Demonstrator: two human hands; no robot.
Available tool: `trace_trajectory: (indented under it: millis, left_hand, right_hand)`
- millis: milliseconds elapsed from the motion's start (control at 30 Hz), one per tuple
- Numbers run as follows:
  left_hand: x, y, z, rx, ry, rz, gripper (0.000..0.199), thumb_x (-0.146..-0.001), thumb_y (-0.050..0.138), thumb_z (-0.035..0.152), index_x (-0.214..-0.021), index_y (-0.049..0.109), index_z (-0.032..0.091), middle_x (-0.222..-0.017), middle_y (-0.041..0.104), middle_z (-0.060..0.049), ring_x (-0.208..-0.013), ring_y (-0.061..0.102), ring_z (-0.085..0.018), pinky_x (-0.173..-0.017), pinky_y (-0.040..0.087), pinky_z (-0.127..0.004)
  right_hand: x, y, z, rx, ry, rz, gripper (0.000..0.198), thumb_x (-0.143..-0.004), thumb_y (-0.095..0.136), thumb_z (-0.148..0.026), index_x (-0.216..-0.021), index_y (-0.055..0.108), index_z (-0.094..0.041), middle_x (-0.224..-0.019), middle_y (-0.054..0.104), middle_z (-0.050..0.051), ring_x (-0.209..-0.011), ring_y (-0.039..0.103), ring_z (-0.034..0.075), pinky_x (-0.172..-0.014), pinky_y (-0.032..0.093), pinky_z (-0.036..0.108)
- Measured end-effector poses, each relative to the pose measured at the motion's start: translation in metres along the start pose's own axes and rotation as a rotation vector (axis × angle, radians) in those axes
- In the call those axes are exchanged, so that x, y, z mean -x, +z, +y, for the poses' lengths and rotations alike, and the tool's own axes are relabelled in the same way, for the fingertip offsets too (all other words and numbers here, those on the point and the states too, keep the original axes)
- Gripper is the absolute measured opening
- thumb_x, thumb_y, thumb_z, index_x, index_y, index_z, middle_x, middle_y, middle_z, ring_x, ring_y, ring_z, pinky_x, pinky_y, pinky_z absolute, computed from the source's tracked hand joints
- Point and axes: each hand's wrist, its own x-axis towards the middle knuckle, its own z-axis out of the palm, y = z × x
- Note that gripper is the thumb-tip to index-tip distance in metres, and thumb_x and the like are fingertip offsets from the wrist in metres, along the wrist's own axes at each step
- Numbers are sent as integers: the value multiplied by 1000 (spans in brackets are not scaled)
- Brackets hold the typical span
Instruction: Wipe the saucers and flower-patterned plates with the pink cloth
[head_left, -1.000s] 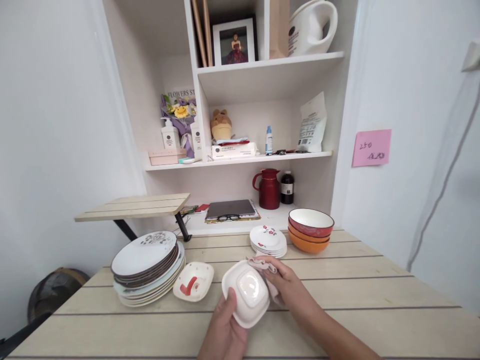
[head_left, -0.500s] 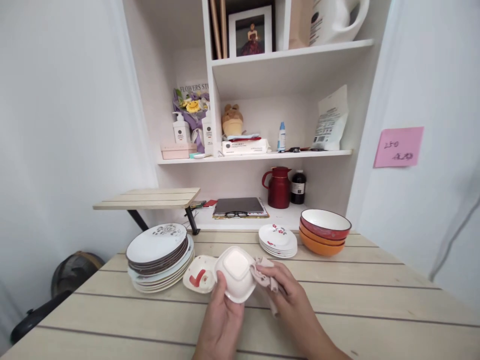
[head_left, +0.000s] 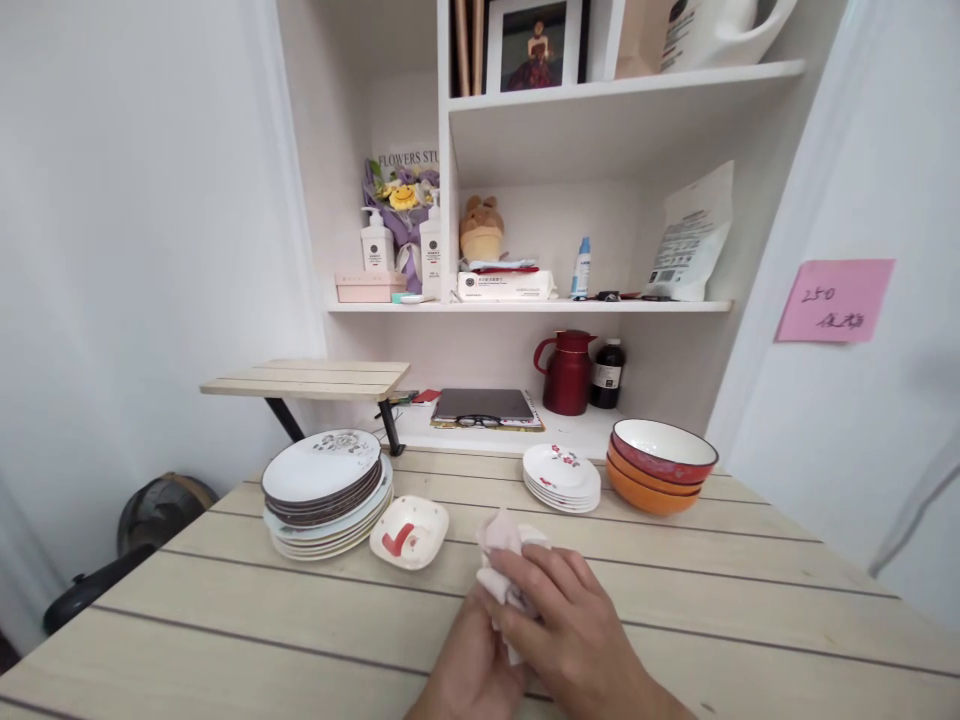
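Close to the table's front, my left hand (head_left: 472, 655) is closed around a small white bowl (head_left: 535, 534), now mostly covered. My right hand (head_left: 574, 625) grips a pale pinkish cloth (head_left: 499, 532) and presses it onto the bowl from the right. Only a sliver of the bowl's pale edge shows past the cloth and fingers. Left of my hands, a squarish white dish (head_left: 429, 535) with a red mark inside lies face up on the table, touching neither hand.
A tall plate stack (head_left: 322, 475) stands at left, under a small raised shelf (head_left: 307, 378). Small flowered plates (head_left: 559, 475) and stacked bowls (head_left: 656, 490) sit at right. Behind them are a laptop (head_left: 484, 404), a red jug (head_left: 568, 375) and a dark bottle (head_left: 607, 375).
The cloth has moved from the bowl's right edge to over the bowl, hiding most of it. Both hands have drawn together and shifted away from the squarish dish; the view has turned slightly.
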Motion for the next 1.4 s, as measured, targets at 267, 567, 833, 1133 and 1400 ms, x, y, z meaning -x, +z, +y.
trace_trajectory:
  millis: [267,567,833,1133,1400]
  left_hand:
    - [6,12,-9,-17,64,20,35,-87,62,20,-122,63,16,-116,69,-12,-116,60,-25,-103,44,-39]
    - [2,4,15,9,212,80,37,-92,56,30,-125,62,15,-116,69,-13,-113,62,-24,-104,43,-37]
    - [4,9,-17,-155,38,-60,39,-83,68,32,-118,66,17,-111,71,-14,-107,64,-27,-101,42,-40]
    - [-1,3,-20,-229,101,-95,31,-75,76,28,-104,73,17,-106,72,-13,-108,63,-28,-101,41,-41]
    - [4,10,-1,12,131,-99,33,-93,53,29,-123,64,21,-119,69,-10,-123,56,-23,-110,35,-39]
  right_hand:
    - [10,2,45,-514,700,-113,46,-80,42,-6,-106,72,-28,-115,61,8,-107,58,23,-88,49,38]
    - [12,11,14,-416,361,-71,44,-87,48,-12,-119,66,-36,-120,59,7,-101,56,23,-82,49,36]
    - [7,-3,43,-513,675,-74,48,-75,41,-3,-100,73,-29,-116,59,8,-109,55,25,-91,47,41]
    - [-7,-19,30,-589,653,-238,41,-72,45,-5,-88,74,-30,-120,60,6,-112,52,26,-94,42,44]
    - [0,-8,45,-838,970,-7,30,-86,51,-32,-108,70,-28,-123,62,7,-113,56,29,-91,47,42]
